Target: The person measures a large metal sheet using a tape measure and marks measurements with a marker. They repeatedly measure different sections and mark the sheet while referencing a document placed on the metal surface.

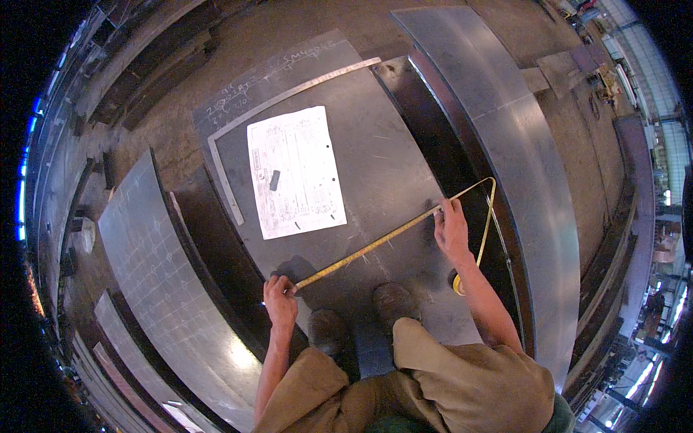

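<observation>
A yellow tape measure (364,250) lies stretched across a dark steel plate (375,159). My left hand (280,294) pinches its end at the plate's left edge. Over by the right edge, my right hand (452,229) grips the blade between thumb and fingers. Past that hand the blade bends sharply and loops back down to the round tape case (458,283), partly hidden by my right forearm. Short chalk ticks mark the plate along the tape. Farther up lies a white printed drawing sheet (299,173) with a small dark block (274,180) on it.
A metal framing square (303,85) rests beyond the sheet, near chalk writing. A long steel beam (505,123) runs along the right, with a dark gap beside the plate. To the left stands another beam (166,245) with chalk grid lines. My boots (395,302) are on the plate.
</observation>
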`<state>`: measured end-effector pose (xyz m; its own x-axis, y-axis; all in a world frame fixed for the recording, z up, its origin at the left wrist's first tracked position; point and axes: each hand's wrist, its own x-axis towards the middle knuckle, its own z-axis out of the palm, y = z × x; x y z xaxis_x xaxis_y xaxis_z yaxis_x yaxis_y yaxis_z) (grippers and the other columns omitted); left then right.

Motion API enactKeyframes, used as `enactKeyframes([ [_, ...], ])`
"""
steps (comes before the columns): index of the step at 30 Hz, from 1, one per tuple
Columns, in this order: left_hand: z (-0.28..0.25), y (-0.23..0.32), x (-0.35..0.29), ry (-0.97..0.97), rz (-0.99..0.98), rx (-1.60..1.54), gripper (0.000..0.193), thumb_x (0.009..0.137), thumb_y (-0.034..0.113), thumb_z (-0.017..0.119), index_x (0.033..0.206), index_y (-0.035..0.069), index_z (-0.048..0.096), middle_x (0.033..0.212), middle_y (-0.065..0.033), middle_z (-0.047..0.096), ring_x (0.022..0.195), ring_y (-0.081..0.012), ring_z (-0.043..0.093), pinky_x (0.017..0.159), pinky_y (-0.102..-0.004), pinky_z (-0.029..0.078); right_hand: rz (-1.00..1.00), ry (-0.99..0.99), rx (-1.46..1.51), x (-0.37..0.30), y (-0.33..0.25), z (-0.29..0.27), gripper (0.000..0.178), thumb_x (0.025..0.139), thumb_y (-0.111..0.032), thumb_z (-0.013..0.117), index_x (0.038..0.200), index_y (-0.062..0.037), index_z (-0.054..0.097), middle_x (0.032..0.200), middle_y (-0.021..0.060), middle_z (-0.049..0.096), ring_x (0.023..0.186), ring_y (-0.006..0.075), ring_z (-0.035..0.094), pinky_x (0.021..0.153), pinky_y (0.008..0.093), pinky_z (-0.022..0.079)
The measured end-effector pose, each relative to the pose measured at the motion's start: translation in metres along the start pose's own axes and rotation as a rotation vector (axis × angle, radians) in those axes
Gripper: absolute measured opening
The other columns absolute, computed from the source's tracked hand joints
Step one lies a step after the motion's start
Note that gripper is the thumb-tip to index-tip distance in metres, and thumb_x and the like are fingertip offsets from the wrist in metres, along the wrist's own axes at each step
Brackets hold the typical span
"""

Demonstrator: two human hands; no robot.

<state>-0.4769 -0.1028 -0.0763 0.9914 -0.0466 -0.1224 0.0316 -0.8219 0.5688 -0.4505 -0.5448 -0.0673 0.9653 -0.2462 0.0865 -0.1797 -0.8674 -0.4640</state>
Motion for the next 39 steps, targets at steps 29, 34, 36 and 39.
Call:
enactKeyframes([
  [29, -0.005, 0.0, 0.003, -0.063, 0.043, 0.009, 0.018, 0.073, 0.0, 0.078, 0.084, 0.003, 0.064, 0.086, -0.012, 0.06, 0.087, -0.0353, 0.056, 0.079, -0.0471, 0.044, -0.034, -0.198, -0.054, 0.022, 0.019, -0.015, 0.025, 0.091, -0.005, 0.062, 0.114, -0.0135, 0.064, 0.101, 0.0196, 0.05, 0.089, 0.0423, 0.06, 0.074, 0.049, 0.052],
  [34, 0.0, -0.005, 0.0, 0.006, 0.074, -0.006, 0.017, 0.073, 0.0, 0.077, 0.083, 0.004, 0.064, 0.085, -0.0114, 0.059, 0.086, -0.0347, 0.056, 0.078, -0.0463, 0.044, -0.079, -0.165, -0.052, 0.022, 0.022, -0.012, 0.026, 0.091, -0.004, 0.062, 0.114, -0.0143, 0.066, 0.1, 0.0193, 0.05, 0.088, 0.0416, 0.06, 0.074, 0.0487, 0.052],
  [36, 0.001, -0.005, 0.0, 0.014, 0.075, -0.027, 0.017, 0.073, 0.0, 0.077, 0.083, 0.004, 0.064, 0.084, -0.0111, 0.059, 0.086, -0.0346, 0.056, 0.078, -0.0462, 0.044, -0.078, -0.171, -0.052, 0.022, 0.021, -0.013, 0.025, 0.091, -0.005, 0.062, 0.114, -0.0143, 0.066, 0.099, 0.019, 0.05, 0.089, 0.0413, 0.06, 0.074, 0.0486, 0.052],
  [39, 0.001, -0.007, -0.001, 0.011, 0.089, -0.013, 0.018, 0.073, 0.0, 0.077, 0.084, 0.004, 0.063, 0.085, -0.0109, 0.059, 0.086, -0.0344, 0.056, 0.078, -0.0463, 0.043, -0.053, -0.193, -0.047, 0.022, 0.014, -0.016, 0.025, 0.091, -0.004, 0.062, 0.113, -0.0143, 0.066, 0.099, 0.0188, 0.05, 0.089, 0.0412, 0.06, 0.074, 0.0484, 0.052],
])
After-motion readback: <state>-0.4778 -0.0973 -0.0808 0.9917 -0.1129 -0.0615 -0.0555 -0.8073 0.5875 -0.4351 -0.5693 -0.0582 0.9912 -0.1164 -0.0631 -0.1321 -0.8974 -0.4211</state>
